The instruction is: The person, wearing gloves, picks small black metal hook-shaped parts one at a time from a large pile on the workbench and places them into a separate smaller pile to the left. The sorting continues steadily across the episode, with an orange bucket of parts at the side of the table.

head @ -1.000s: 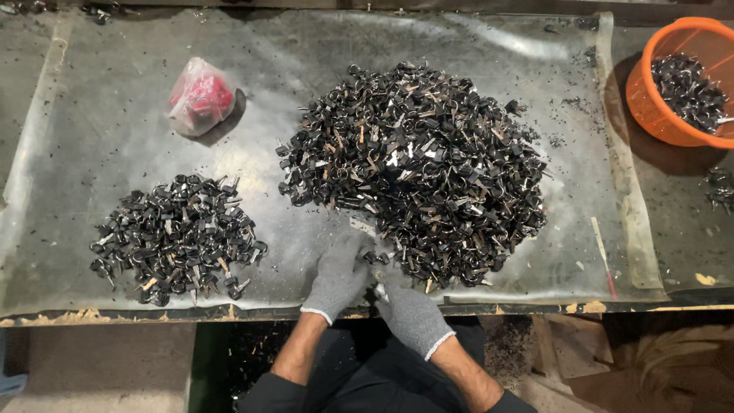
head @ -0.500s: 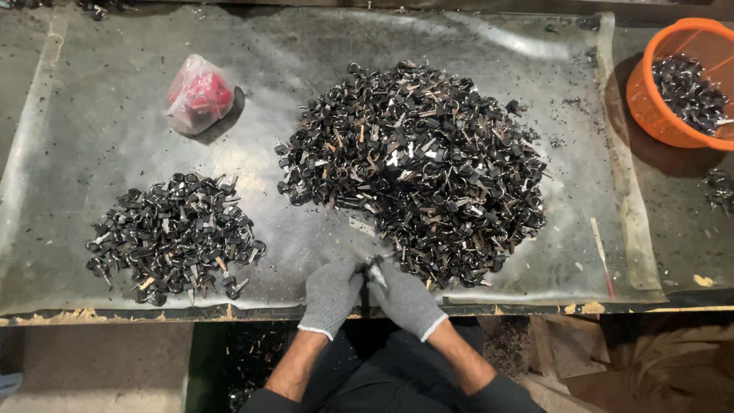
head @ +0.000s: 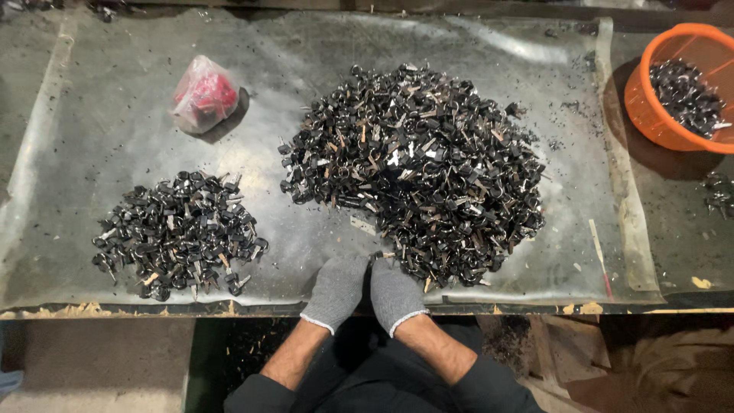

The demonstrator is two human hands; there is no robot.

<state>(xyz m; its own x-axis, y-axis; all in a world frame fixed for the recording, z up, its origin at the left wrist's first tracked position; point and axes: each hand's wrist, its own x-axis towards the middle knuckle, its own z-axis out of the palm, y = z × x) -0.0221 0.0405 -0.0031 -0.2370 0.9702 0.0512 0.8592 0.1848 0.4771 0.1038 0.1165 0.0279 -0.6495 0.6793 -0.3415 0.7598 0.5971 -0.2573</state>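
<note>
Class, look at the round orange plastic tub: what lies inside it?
The round orange plastic tub holds small black-and-metal parts heaped against its right side. The tub's floor beneath them is covered.

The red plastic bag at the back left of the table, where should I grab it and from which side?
Grip the red plastic bag at its gathered top near the upper left, coming from above. It lies slumped and soft, apart from both piles, so a pinch on the loose film there probably holds best.
</note>
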